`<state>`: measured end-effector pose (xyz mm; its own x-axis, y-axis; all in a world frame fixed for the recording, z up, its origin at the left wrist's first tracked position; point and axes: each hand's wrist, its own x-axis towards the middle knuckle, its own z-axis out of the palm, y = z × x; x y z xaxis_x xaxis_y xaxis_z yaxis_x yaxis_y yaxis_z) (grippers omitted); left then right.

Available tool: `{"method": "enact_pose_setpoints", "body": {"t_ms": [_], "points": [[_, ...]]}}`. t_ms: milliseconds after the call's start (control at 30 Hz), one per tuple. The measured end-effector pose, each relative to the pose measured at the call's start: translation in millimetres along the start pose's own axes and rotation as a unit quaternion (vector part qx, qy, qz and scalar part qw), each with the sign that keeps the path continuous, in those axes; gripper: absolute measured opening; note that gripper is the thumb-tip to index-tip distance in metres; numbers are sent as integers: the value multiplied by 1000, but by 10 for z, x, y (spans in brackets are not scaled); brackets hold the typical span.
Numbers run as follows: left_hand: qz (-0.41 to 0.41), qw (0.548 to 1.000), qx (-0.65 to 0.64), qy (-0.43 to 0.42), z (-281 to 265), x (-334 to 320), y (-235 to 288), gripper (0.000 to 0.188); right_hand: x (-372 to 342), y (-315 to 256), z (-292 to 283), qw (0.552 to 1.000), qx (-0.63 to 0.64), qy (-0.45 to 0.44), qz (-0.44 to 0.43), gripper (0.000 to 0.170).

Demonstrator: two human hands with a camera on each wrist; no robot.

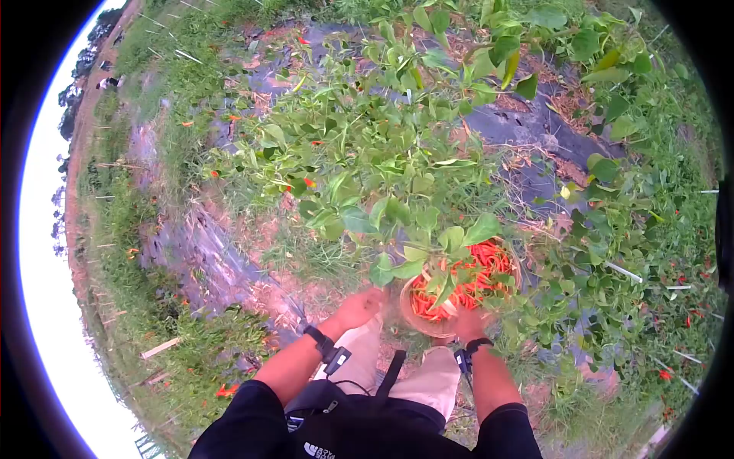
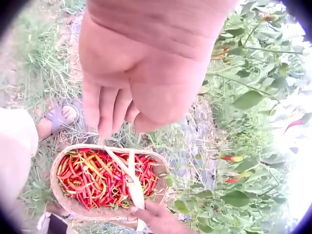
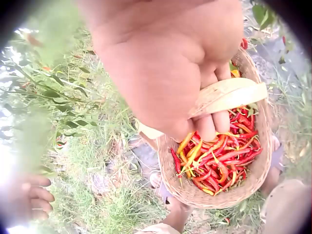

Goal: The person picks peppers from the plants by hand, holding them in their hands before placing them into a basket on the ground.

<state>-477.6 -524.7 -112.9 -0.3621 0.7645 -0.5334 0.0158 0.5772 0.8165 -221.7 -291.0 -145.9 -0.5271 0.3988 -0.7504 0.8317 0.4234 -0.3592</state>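
A woven basket (image 1: 413,317) filled with red, orange and yellow chili peppers (image 1: 480,269) is in front of my legs in the head view. My right hand (image 3: 170,63) grips its pale flat handle (image 3: 236,95), the fingers curled around the strip over the peppers. Leaves overlap part of the basket from above in the head view. My left hand (image 1: 361,307) is to the left of the basket and holds nothing. In the left wrist view its fingers (image 2: 107,107) hang loosely, just past the basket's rim (image 2: 56,183).
Leafy pepper plants (image 1: 359,168) stand in front of me and to the right, with a few red peppers on them. Dark plastic sheeting (image 1: 527,126) covers strips of ground between grass and dry straw. A sandaled foot (image 2: 63,117) is beside the basket.
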Motion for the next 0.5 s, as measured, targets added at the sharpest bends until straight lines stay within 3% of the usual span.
{"method": "enact_pose_setpoints", "body": {"t_ms": [67, 100, 133, 167, 200, 267, 300, 333, 400, 467, 500], "points": [[-99, 994, 35, 18, -506, -241, 270, 24, -151, -84, -38, 989, 138, 55, -13, 41], [-95, 992, 83, 8, -716, -272, 151, 24, -172, -148, -126, 1000, -11, 26, -3, 35], [-134, 989, -42, 36, -868, -335, 29, 26, -77, 92, 322, 996, 27, 77, -16, 29], [-169, 983, -65, 26, -1046, -384, -36, 28, -5, 13, 311, 998, 43, -1, 44, 25], [-185, 981, -51, 15, -1200, -400, 16, 26, -105, -93, 384, 989, 66, 115, 60, 21], [-267, 963, -41, 1, -1519, -409, -68, 27, -424, -276, 399, 966, 149, 196, 81, 19], [-277, 961, -27, 0, -1656, -344, -74, 26, -364, -275, 481, 981, 131, 115, 87, 19], [-285, 958, -15, 3, -1767, -254, -37, 26, -426, -264, 508, 975, 145, 130, 104, 19], [-259, 966, -4, -3, -1948, -44, 95, 23, -618, -246, 618, 984, 137, 35, 106, 37], [-207, 978, 29, 6, -1805, 199, 449, 19, -878, -170, 685, 981, 147, 50, 115, 42], [-184, 983, 17, -9, -1753, 335, 553, 29, -1024, -115, 707, 983, 139, 47, 107, 47]]}}
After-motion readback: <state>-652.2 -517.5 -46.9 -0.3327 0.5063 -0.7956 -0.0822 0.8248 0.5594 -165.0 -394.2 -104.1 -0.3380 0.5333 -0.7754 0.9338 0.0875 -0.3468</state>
